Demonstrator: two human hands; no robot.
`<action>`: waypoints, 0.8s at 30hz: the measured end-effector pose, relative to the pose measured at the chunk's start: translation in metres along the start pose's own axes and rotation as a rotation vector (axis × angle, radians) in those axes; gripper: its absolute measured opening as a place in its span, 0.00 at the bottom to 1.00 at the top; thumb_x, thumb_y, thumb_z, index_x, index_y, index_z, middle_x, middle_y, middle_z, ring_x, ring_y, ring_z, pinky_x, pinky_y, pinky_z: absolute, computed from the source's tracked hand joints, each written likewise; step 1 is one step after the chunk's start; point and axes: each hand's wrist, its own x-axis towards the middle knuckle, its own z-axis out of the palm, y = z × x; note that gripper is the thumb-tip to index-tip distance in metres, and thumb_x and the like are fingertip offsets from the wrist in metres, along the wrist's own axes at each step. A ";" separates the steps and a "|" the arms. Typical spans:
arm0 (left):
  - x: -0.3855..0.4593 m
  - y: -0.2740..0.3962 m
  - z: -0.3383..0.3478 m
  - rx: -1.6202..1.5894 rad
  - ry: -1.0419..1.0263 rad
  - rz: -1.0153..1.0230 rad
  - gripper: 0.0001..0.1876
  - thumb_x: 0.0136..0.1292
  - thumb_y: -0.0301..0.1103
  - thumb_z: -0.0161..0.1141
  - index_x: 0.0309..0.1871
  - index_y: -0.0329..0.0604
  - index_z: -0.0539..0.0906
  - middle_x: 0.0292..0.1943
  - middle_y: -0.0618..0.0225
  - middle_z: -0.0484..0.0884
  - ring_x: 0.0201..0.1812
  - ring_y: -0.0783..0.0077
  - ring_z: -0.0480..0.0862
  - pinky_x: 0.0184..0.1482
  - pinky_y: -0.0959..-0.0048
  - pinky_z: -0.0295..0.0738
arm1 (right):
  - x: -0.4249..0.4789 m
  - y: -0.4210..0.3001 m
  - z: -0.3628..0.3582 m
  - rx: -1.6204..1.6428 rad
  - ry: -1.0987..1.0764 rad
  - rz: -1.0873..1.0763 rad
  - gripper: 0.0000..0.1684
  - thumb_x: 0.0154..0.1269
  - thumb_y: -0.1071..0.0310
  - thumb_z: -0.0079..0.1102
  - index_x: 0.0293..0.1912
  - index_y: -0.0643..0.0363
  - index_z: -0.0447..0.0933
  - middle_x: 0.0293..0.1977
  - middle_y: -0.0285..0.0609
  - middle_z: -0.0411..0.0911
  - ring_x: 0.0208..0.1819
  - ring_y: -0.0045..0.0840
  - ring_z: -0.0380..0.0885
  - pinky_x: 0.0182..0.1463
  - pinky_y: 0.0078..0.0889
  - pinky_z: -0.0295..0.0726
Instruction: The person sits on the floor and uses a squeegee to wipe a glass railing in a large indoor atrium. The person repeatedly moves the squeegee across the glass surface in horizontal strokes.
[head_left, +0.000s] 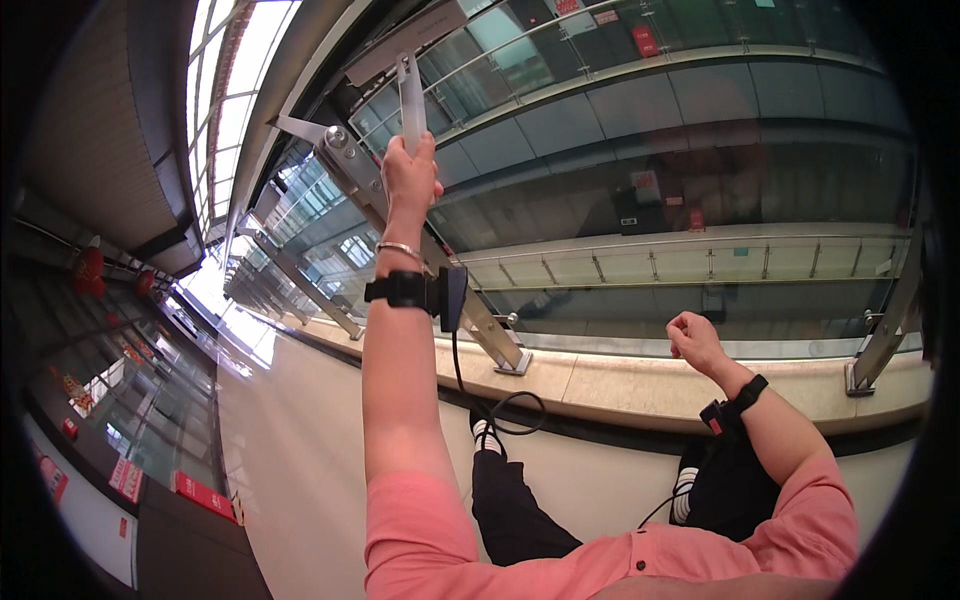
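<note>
My left hand (411, 176), raised on an outstretched arm, is wrapped around the pale handle (412, 105) of a T-shaped window-cleaning tool. The tool's long flat head (409, 41) lies slantwise at or close to the upper part of a glass panel (570, 202); contact cannot be told. Lower on the right is my right hand (696, 341), its fingers curled in and nothing visible in them. It is in front of the glass, above a beige stone ledge (622, 382). Each forearm wears a black strap with a small device.
Metal posts (495, 337) with bolted fittings carry the glass along the ledge. A black cable (517, 431) hangs in a loop from the left forearm device. Polished floor tiles (300, 450) stretch away at left, beside dark glazed shopfronts (157, 405). Railings (652, 255) of other levels show beyond the glass.
</note>
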 end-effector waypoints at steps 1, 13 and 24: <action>0.010 0.001 0.002 -0.009 0.010 0.001 0.16 0.67 0.43 0.55 0.39 0.35 0.72 0.18 0.69 0.73 0.11 0.76 0.72 0.10 0.75 0.66 | 0.001 0.000 0.001 0.004 -0.003 -0.003 0.09 0.62 0.67 0.54 0.33 0.65 0.73 0.20 0.40 0.77 0.21 0.22 0.78 0.27 0.25 0.75; -0.023 -0.061 0.056 -0.004 -0.091 -0.122 0.15 0.69 0.42 0.52 0.40 0.36 0.70 0.15 0.67 0.72 0.11 0.75 0.72 0.10 0.74 0.67 | 0.001 0.008 -0.009 0.019 -0.054 0.033 0.09 0.63 0.68 0.53 0.32 0.66 0.73 0.19 0.39 0.76 0.21 0.20 0.77 0.26 0.23 0.74; -0.214 -0.215 0.161 0.146 -0.149 -0.262 0.19 0.67 0.45 0.52 0.45 0.34 0.68 0.34 0.37 0.79 0.40 0.33 0.77 0.40 0.48 0.71 | 0.002 -0.003 -0.010 -0.032 -0.094 0.043 0.09 0.64 0.69 0.52 0.33 0.67 0.72 0.22 0.37 0.74 0.22 0.17 0.75 0.27 0.21 0.73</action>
